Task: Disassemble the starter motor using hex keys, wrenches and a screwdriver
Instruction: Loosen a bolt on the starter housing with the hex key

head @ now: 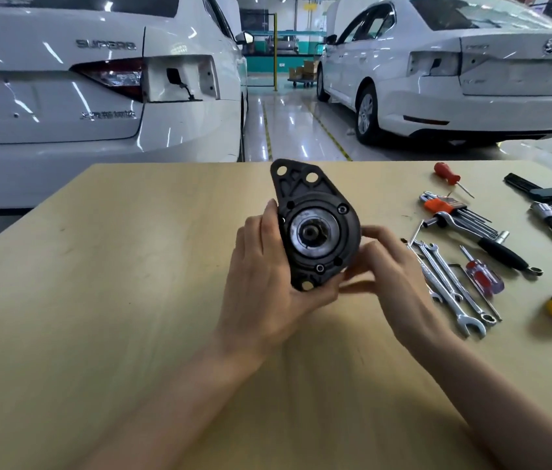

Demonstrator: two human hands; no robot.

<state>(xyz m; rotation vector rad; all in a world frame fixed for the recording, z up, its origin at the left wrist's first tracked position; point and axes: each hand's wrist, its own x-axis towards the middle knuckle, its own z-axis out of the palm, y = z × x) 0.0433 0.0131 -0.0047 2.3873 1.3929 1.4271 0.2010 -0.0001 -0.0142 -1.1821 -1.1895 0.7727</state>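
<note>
Cradling the starter motor [315, 228] above the table [132, 266] in my curled left hand [261, 283], flange face toward me, I pinch its three-o'clock edge with my right hand [386, 266] to inspect bolts, wrenches [451, 286] lying at three o'clock.

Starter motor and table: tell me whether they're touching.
Apart. The head view shows the starter motor lifted above the table, gripped by the left hand and right hand.
</note>
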